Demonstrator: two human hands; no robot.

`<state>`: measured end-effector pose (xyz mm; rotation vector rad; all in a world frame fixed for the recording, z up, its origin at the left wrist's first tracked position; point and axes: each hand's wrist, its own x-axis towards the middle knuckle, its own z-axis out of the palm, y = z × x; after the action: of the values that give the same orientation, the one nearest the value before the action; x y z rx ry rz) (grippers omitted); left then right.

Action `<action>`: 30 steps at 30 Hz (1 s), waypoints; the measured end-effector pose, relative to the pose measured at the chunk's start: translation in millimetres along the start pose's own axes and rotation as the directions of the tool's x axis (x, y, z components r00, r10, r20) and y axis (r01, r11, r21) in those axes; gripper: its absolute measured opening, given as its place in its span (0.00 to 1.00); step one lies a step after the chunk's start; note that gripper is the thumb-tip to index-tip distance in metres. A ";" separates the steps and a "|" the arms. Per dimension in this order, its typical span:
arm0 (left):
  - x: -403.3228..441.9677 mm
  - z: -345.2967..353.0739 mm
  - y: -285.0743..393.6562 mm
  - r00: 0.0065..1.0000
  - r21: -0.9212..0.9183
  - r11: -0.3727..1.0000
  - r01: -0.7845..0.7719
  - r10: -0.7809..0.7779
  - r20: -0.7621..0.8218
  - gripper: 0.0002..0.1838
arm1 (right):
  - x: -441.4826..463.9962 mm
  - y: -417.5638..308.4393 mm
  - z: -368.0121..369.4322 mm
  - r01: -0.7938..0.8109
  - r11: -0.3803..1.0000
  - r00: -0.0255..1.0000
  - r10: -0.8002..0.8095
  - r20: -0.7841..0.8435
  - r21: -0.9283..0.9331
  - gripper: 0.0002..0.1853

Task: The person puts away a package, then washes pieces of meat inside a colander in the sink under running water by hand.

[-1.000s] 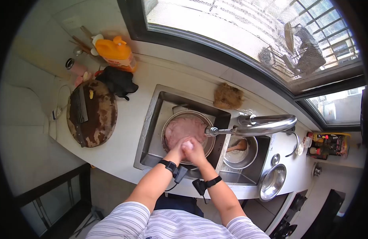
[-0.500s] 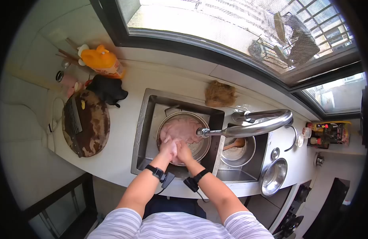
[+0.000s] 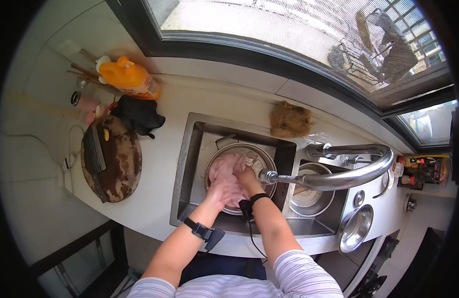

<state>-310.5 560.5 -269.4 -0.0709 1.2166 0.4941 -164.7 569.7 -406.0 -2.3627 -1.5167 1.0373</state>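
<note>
Pale pink, soft meat-like pieces (image 3: 225, 169) lie in a round metal pot (image 3: 269, 160) in the left basin of the sink (image 3: 186, 164). My left hand (image 3: 218, 192) is closed on the near left part of the pink mass. On its right side, my right hand (image 3: 247, 180) reaches down into the pot with its fingers around the mass; its fingertips are partly hidden. The faucet head (image 3: 267, 176) hangs at the pot's right edge, close to my right hand.
A second pot (image 3: 314, 201) stands in the right basin. Left on the counter are a round board (image 3: 122, 169) with a cleaver (image 3: 94, 151), a black cloth (image 3: 137, 115) and an orange bottle (image 3: 127, 77). A brown scrubber (image 3: 290, 119) and metal bowl (image 3: 356, 228) flank the sink.
My hands were pressed together at the pot's near side; now they are apart, on either side of the pink mass. The mass is gathered up between them, and the camera view has shifted.
</note>
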 end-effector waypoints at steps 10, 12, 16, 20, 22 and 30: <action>101.9 -26.6 -31.4 0.737 -0.386 0.870 0.307 0.039 0.674 0.22 | -111.2 -60.0 -84.7 0.104 0.696 0.925 -0.329 0.188 0.710 0.06; 79.6 -13.2 -31.2 0.869 -0.308 0.927 0.213 -0.036 0.494 0.21 | -126.2 -66.9 -85.3 0.190 0.724 0.926 -0.356 0.123 0.663 0.10; 64.1 11.6 -33.5 0.956 -0.196 0.977 0.080 -0.019 0.293 0.20 | -107.9 -70.5 -71.7 0.255 0.965 0.930 -0.227 -0.290 0.063 0.13; 111.4 -6.2 -57.0 0.967 -0.210 0.978 0.001 0.052 0.250 0.18 | -83.5 -65.2 -81.5 -0.061 0.952 0.985 0.106 -0.138 0.299 0.18; 97.9 -1.5 -49.0 0.981 -0.119 0.991 -0.065 0.086 0.174 0.16 | -106.5 -73.4 -78.3 0.022 0.968 0.984 0.024 -0.179 0.249 0.18; 29.5 17.8 -34.8 0.797 0.415 0.693 -0.590 0.583 0.159 0.13 | -118.0 1.8 -76.9 -0.086 0.945 0.996 0.092 -0.003 0.315 0.13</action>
<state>-273.3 544.6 -297.1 0.7489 1.3026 0.7557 -145.2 486.8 -293.8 -2.2242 -1.1457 1.1751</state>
